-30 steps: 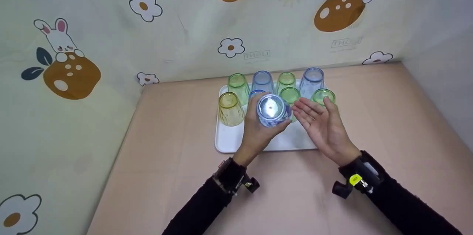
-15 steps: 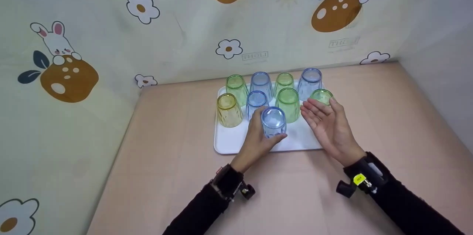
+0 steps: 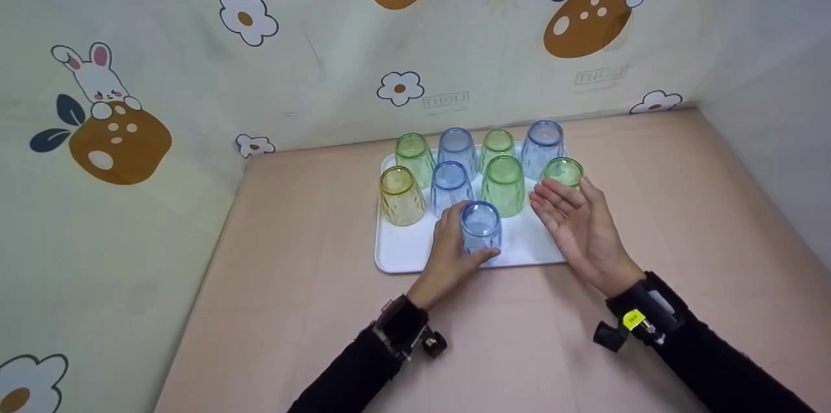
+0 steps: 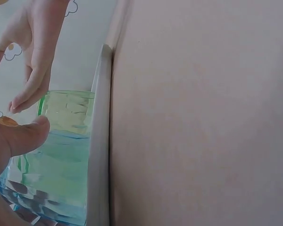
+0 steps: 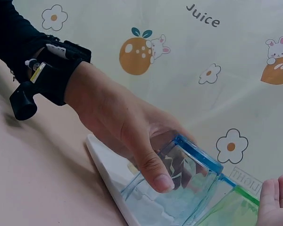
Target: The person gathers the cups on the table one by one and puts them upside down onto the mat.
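With thumb and fingers spread around it, my left hand [image 3: 451, 254] grips an upside-down blue glass [image 3: 482, 226] at the front middle of a white tray [image 3: 402, 257]. In the left wrist view, the held glass [image 4: 56, 183] seems to sit on the tray. My right hand [image 3: 587, 231] is held palm up and empty, its fingers straight, beside a green glass [image 3: 563, 169] that it partly hides. Behind the held glass stand another blue glass [image 3: 451, 189] and a green glass [image 3: 504, 189], also upside down.
A yellow glass [image 3: 402, 199] stands at the tray's left. Along the back are a green glass [image 3: 414, 156], a blue glass [image 3: 458, 150], a smaller-looking green glass [image 3: 498, 147] and a blue glass [image 3: 543, 147]. A patterned wall covering [image 3: 324, 88] rises behind the table [image 3: 305, 237].
My left hand has lowered the blue glass toward the tray's front, uncovering the glasses behind it. My right hand has shifted slightly right, away from it, staying spread.
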Motion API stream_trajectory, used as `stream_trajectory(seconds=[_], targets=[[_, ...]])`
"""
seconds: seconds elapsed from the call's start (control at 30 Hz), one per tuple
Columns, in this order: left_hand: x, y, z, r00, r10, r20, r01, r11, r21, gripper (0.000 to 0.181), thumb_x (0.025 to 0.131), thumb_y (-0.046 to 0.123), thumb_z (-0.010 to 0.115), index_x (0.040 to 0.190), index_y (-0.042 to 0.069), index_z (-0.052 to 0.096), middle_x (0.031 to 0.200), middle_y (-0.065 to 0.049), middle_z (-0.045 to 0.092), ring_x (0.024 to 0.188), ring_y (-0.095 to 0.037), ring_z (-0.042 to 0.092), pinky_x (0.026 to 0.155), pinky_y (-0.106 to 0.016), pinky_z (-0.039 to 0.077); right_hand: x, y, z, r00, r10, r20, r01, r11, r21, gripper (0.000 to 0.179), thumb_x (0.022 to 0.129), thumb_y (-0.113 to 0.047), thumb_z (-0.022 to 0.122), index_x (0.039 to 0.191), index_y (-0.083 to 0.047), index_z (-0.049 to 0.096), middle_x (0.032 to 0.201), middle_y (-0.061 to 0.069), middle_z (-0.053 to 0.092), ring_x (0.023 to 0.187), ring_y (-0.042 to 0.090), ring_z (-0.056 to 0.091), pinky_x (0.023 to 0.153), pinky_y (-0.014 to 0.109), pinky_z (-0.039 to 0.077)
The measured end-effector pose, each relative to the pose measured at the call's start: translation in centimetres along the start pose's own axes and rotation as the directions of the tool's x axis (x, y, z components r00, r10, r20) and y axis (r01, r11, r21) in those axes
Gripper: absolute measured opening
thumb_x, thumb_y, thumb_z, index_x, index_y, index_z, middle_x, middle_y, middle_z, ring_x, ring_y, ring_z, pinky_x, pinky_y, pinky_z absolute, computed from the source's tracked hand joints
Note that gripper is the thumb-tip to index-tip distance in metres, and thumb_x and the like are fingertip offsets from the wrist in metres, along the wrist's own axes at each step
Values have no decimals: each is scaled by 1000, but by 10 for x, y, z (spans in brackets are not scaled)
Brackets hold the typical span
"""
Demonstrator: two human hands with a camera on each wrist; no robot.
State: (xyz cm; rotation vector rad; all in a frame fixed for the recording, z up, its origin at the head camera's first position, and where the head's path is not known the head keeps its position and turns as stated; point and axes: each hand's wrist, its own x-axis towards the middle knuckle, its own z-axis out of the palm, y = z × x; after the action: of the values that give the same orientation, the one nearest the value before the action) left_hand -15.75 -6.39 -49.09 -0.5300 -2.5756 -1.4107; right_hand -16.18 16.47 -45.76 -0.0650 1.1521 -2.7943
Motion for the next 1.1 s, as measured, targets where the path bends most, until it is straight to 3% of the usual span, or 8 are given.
stream_trajectory(seconds=[0.37,0.53,0.87,1.1], targets=[[2,3,8,1000,19,-21,-19,1000,13,86,77,22,91,143,-4,42,134,-18,48,124,-29,48,109,-38,38,-2,-2,-2,1000,6,17,-6,1000,14,63,110,-42,34,146,9,29,149,27,25,141,37,30,115,35,33],[6,3,15,998,46,-42,-46,999,10,85,78,22,91,142,-5,42,131,-17,48,123,-27,48,110,-35,37,-2,-1,-3,1000,7,18,-7,1000,10,64,110,-43,33,146,10,29,144,25,29,135,33,35,115,35,32],[8,4,23,998,55,-20,-55,998,15,88,80,24,89,145,-6,38,134,-19,47,125,-29,47,111,-35,36,-3,1,-5,1000,12,-11,-12,1000,-8,65,109,-44,37,146,9,31,139,21,37,131,30,42,115,35,33],[8,8,20,1000,13,-13,-13,1000,6,93,79,27,90,147,-4,35,139,-19,45,130,-29,45,113,-35,33,-3,0,-6,999,27,-17,-27,1000,10,63,109,-44,36,144,8,33,138,21,39,129,29,45,114,35,33]])
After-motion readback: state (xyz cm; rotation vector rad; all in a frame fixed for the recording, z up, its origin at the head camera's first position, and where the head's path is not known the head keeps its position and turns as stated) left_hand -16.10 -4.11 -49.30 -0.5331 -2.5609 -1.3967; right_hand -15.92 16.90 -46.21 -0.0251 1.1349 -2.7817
